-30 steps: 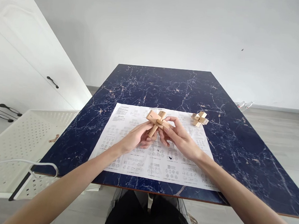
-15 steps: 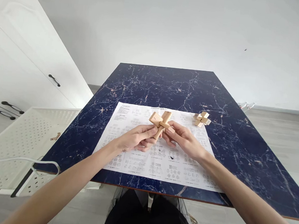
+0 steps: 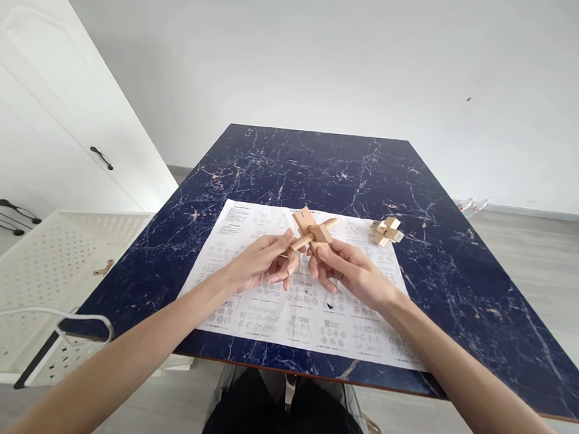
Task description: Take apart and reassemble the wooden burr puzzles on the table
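Near the frame's centre, the left hand (image 3: 264, 260) and right hand (image 3: 354, 270), both half-curled, grip 1 crossed wooden puzzle (image 3: 321, 233) between them.

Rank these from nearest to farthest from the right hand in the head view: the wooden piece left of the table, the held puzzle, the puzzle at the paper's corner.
1. Held puzzle, touching the right hand.
2. Corner puzzle, ahead and to the right.
3. Wooden piece, far left, past the table.
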`<state>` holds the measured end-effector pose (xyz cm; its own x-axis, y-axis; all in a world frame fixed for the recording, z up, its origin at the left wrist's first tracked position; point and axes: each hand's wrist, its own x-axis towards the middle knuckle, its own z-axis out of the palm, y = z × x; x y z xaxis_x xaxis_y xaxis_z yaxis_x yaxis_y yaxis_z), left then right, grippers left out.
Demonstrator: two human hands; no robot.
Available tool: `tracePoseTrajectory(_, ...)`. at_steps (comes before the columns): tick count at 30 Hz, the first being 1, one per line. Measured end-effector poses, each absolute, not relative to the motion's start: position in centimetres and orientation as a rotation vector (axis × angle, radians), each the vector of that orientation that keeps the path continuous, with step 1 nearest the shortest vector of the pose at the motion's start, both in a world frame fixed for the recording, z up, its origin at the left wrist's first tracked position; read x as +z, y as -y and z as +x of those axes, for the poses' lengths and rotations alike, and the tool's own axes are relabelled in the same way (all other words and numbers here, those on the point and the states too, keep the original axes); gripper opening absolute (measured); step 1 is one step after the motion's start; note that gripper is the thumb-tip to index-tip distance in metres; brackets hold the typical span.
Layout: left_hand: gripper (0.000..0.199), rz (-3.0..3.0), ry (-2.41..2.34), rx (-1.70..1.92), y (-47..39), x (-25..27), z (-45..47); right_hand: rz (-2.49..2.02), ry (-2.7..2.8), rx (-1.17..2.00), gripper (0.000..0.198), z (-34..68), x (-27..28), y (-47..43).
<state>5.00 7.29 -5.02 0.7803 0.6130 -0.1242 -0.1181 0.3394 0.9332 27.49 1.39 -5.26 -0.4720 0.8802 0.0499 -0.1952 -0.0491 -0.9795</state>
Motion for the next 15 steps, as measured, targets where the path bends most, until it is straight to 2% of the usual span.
tracePoseTrajectory(3,0.054,1.103,-0.560,0.548,-7.4,-4.9,5.1,-0.835,1.187,1.685,0.032,27.5,-5.1,-1.6)
tracePoseTrajectory(7,0.058,1.059,-0.631,0.587,-7.4,-4.8,5.1,-0.925,0.950,1.584,0.032,27.9,-5.2,-2.3)
tracePoseTrajectory(15,0.050,1.093,-0.650,0.574,-7.5,-4.8,4.8,-1.000,0.731,1.376,0.034,29.2,-6.7,-3.7)
